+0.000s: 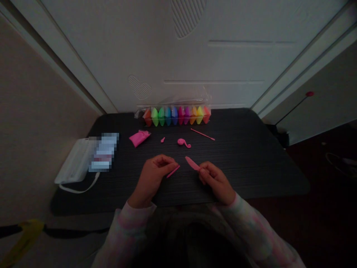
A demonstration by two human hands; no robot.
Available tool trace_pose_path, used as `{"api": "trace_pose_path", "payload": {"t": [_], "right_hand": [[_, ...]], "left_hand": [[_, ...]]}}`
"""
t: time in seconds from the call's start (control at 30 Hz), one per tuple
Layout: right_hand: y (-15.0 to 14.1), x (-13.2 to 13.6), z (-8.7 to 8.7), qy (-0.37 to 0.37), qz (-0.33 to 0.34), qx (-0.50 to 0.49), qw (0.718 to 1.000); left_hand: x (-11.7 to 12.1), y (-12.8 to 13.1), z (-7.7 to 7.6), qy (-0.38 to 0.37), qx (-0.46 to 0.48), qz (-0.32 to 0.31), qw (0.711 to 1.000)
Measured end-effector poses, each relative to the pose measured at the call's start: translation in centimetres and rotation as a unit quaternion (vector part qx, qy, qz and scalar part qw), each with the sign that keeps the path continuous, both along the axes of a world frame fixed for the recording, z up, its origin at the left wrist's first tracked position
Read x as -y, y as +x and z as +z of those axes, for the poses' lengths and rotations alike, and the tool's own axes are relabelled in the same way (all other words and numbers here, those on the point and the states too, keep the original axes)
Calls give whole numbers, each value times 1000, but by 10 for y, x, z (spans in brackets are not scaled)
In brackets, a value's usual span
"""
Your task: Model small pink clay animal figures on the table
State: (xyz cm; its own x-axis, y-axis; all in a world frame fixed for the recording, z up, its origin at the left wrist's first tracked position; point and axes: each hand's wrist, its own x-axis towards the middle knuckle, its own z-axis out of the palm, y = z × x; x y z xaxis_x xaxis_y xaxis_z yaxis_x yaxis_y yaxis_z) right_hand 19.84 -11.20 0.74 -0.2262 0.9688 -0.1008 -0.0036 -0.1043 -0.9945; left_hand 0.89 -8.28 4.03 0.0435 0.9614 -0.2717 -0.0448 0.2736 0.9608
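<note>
My left hand (153,178) rests on the dark table (251,163) with its fingers curled, pinching a thin pink clay strip (173,171) that sticks out to the right. My right hand (216,180) is closed round the handle of a pink plastic knife (192,163), whose blade points up and left toward the strip. Just beyond the hands lies a small pink clay shape (183,142) with a curled tail, and a tiny pink clay bit (162,140) to its left.
A row of coloured clay packets (176,115) in a clear wrapper stands at the table's far edge against a white door. A pink clay bag (139,137), a thin pink stick tool (202,134) and a white plastic box (80,160) at the left also lie on the table.
</note>
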Motion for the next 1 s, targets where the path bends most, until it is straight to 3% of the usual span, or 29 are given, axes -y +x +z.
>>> {"api": "trace_pose_path", "payload": {"t": [0.07,0.13,0.27,0.37,0.5,0.77,1.0], "right_hand": [[0,-1,-1,1,-17,2,1000],[-1,-1,-3,1,-27,5,1000],[-2,-1,-4,-1,-38,13,999],[-2,-1,-4,-4,-43,27,999],[-2,-1,-4,-7,-42,30,999],[-2,-1,-3,-23,-49,29,998],[-3,-3,-1,-15,-72,39,997]], "left_hand": [[-15,-13,7,75,-165,18,983],[-36,-22,9,154,-298,15,942],[-78,-30,-7,202,-407,-51,889],[-94,-31,-23,192,-422,-66,884],[-92,-34,-32,181,-429,-77,882],[-85,-30,-39,187,-411,-81,889],[-79,-35,-31,198,-408,-64,889]]}}
